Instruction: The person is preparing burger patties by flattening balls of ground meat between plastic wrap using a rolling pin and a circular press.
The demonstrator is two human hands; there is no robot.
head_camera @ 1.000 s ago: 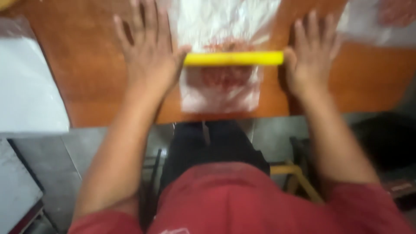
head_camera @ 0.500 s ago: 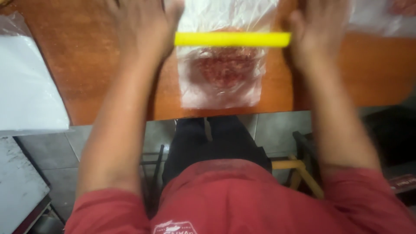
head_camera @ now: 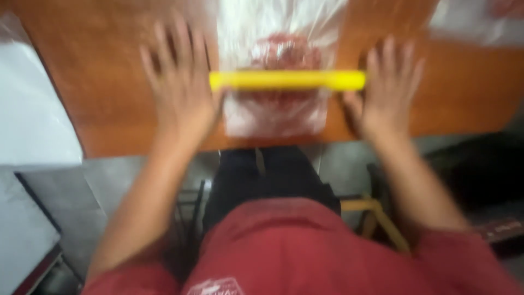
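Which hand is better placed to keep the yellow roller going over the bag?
Neither clearly: left hand and right hand lie flat at opposite ends of the yellow roller, which spans the clear bag evenly.

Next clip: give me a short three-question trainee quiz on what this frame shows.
1. True or false: the yellow roller lies across the clear plastic bag.
2. What does the bag rest on? A) wooden table B) metal tray C) the floor
3. Where is each hand relative to the roller?

Key
1. True.
2. A, the wooden table.
3. The left hand is at its left end and the right hand at its right end, both flat with fingers spread.
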